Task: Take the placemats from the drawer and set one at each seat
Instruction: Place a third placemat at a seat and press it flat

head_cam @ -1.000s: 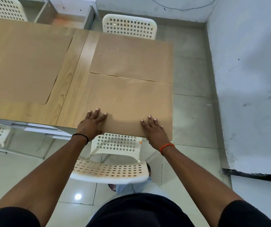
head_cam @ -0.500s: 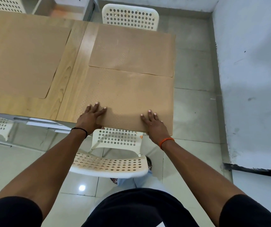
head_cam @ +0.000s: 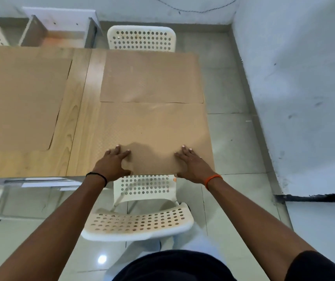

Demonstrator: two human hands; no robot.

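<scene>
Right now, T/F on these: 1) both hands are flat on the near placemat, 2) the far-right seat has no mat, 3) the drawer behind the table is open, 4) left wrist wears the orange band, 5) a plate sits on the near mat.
1) True. The left hand and right hand lie palm down on the near placemat.
2) False. A far placemat lies in front of the far chair.
3) True. The drawer stands open.
4) False. The orange band is on the right wrist; the left has a black band.
5) False. Only the hands are on it.
</scene>
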